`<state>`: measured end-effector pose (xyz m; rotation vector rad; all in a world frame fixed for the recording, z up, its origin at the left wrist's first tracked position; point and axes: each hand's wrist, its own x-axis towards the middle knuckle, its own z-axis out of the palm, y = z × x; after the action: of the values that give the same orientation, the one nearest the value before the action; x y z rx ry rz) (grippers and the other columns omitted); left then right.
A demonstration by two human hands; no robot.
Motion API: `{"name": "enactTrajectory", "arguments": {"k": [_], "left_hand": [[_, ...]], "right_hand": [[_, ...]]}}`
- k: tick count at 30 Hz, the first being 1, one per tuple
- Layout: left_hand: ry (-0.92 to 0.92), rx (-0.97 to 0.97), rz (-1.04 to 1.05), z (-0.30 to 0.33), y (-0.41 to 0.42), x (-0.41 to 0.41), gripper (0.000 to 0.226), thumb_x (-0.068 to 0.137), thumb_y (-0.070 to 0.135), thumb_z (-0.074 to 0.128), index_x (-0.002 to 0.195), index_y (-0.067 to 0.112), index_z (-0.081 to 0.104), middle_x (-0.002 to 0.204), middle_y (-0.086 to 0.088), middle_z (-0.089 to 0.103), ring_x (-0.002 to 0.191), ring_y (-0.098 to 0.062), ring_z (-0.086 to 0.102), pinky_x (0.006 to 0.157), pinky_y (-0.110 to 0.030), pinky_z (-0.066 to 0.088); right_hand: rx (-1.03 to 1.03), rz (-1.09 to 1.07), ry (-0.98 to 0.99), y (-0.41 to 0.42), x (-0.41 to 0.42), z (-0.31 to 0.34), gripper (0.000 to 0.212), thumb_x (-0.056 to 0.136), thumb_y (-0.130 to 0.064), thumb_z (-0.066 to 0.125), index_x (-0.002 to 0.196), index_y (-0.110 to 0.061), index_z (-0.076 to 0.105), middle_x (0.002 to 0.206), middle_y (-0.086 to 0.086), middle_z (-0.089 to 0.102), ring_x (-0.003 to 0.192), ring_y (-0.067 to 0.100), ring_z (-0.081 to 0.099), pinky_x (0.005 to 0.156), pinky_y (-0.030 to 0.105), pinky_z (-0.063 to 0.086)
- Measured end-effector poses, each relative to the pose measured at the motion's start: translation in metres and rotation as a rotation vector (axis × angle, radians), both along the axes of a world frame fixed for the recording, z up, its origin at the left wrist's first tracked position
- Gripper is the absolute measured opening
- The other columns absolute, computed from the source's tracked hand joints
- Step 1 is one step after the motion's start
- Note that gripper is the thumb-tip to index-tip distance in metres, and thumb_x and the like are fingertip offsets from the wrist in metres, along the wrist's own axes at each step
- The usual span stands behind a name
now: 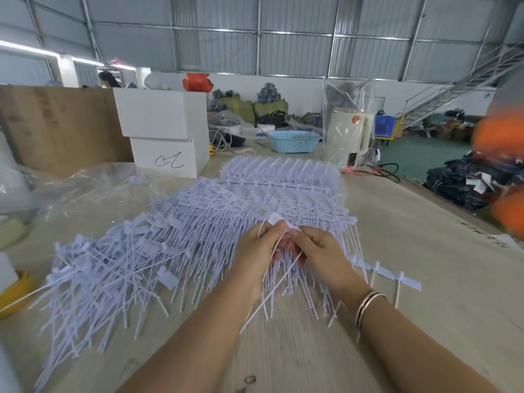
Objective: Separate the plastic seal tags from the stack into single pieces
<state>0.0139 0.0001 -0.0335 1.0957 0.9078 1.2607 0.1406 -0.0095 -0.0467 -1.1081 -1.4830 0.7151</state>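
Both hands meet over the near edge of the stack [283,191] of white plastic seal tags on the wooden table [425,251]. Left hand [256,251] pinches a small group of tags [276,219] at the flag ends, thin tails trailing down toward the camera; right hand [319,249] has fingers curled in against the same flag end, pinching it, exact finger contact partly hidden. Step in hand looks like snapping one tag off its neighbours. To do it well: grip close to the joint at the flag heads, not on the tails, twist or peel sideways so the link breaks clean, keep the other tags pinned so the tails don't tangle, then drop the single onto the loose pile. The tags are white, each a flat rectangular flag with a long thin strap; joined rows lie in neat layers toward the far side, and a messy loose pile [113,251] of already separated ones spreads to the left. A few joined tags [397,279] lie just right of the right wrist.
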Motion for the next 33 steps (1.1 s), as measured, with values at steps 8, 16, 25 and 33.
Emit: {"name": "enactTrajectory", "arguments": {"k": [8, 16, 25, 33], "left_hand": [[-0.213, -0.194, -0.026, -0.005, -0.002, 0.003, 0.020, 0.090, 0.023, 0.063, 0.073, 0.014, 0.060, 0.057, 0.002, 0.063, 0.051, -0.005, 0.060, 0.054, -0.019, 0.047], [-0.156, -0.205, 0.008, -0.007, 0.002, 0.004, 0.023, 0.089, 0.025, 0.064, 0.069, 0.014, 0.061, 0.057, 0.000, 0.061, 0.051, -0.011, 0.050, 0.049, -0.021, 0.038], [0.163, -0.101, -0.027, -0.001, 0.001, -0.007, 0.024, 0.080, 0.036, 0.072, 0.070, 0.019, 0.061, 0.062, 0.004, 0.065, 0.051, -0.002, 0.056, 0.045, -0.018, 0.037], [-0.139, -0.345, 0.066, -0.003, 0.000, 0.003, 0.024, 0.091, 0.021, 0.061, 0.069, 0.013, 0.058, 0.046, 0.003, 0.054, 0.036, -0.004, 0.044, 0.036, -0.016, 0.029]], "right_hand": [[0.089, -0.021, 0.035, -0.003, -0.011, -0.008, 0.037, 0.096, -0.015, 0.051, 0.061, -0.016, 0.062, 0.056, -0.006, 0.062, 0.056, 0.005, 0.053, 0.061, 0.016, 0.042], [0.151, -0.127, -0.072, -0.002, -0.014, -0.009, 0.032, 0.095, -0.014, 0.053, 0.068, -0.001, 0.063, 0.061, 0.016, 0.057, 0.056, 0.013, 0.049, 0.058, 0.030, 0.041], [-0.161, 0.134, -0.097, -0.011, 0.001, 0.010, 0.042, 0.097, -0.018, 0.050, 0.055, -0.012, 0.051, 0.040, -0.005, 0.046, 0.037, 0.007, 0.037, 0.044, 0.017, 0.033], [0.114, -0.063, -0.299, -0.007, -0.012, -0.005, 0.038, 0.096, -0.012, 0.052, 0.059, -0.021, 0.057, 0.051, -0.011, 0.049, 0.048, 0.003, 0.043, 0.054, 0.017, 0.035]]}}
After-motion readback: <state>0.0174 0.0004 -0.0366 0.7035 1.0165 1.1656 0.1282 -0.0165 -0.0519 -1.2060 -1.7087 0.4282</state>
